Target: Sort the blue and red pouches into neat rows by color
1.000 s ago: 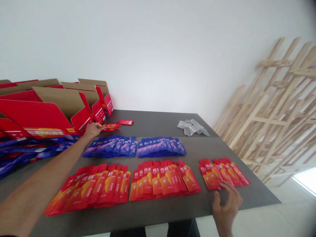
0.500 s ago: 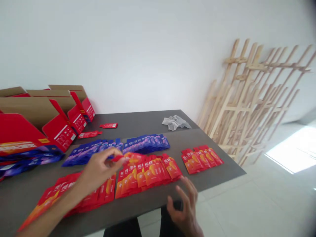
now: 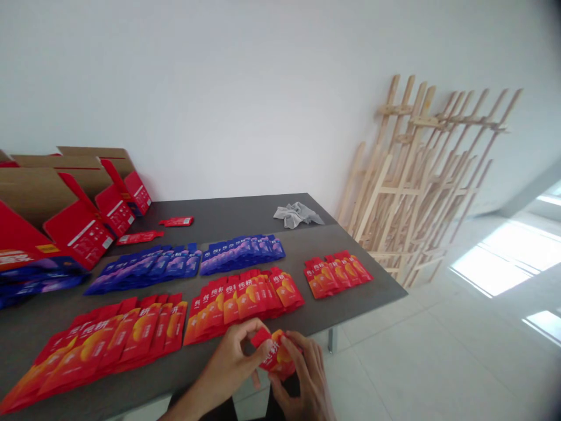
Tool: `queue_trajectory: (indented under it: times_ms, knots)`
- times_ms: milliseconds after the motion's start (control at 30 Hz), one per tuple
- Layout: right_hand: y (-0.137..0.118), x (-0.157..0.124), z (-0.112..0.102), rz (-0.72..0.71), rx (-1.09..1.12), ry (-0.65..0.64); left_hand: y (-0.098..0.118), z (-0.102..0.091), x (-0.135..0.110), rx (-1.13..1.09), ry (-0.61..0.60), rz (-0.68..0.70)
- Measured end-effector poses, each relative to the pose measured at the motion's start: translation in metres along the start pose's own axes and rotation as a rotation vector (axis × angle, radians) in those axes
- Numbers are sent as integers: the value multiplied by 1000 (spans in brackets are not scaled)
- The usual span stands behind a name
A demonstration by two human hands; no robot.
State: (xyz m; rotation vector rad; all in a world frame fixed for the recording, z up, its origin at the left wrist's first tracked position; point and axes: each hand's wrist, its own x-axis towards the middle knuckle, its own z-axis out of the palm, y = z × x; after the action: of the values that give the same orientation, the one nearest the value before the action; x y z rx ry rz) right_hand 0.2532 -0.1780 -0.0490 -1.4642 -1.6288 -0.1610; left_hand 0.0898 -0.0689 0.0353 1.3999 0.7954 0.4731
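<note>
Between my two hands, at the table's near edge, is a red and orange pouch point(image 3: 279, 355) with white print. My left hand point(image 3: 245, 351) pinches its upper left part, and my right hand point(image 3: 302, 368) grips its right side. Just beyond them lies an overlapping row of red pouches point(image 3: 245, 298). Further left a second, larger spread of red pouches point(image 3: 118, 333) fans out, and to the right sits a smaller group of red pouches point(image 3: 337, 273). Behind are two fanned rows of blue pouches, one on the left point(image 3: 149, 266) and one nearer the middle point(image 3: 241, 253).
Open red cartons point(image 3: 83, 228) stand along the left, blue pouches point(image 3: 39, 280) beside the nearest. Two red pouches point(image 3: 140, 237) lie face down near them. A crumpled whitish sheet point(image 3: 298, 215) rests at the back of the grey table point(image 3: 219, 213). Wooden easels point(image 3: 407, 187) lean against the wall.
My left hand has brought the pouch from above the middle red row down to the near edge. My right hand, earlier apart with spread fingers, now grips it too. The view has shifted right.
</note>
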Motion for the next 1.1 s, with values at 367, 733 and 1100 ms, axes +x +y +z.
queue_trajectory:
  times_ms: [367,733,1100]
  knots:
    - [7,-3,-3,75,29,32,-10,13,7,-119,-49,-24]
    - [174,116,-83,552,-295,30,-46,-27,-13,-302,23,90]
    - [221,147,-47,660,-555,-358,-50,-33,-31,-175,129,64]
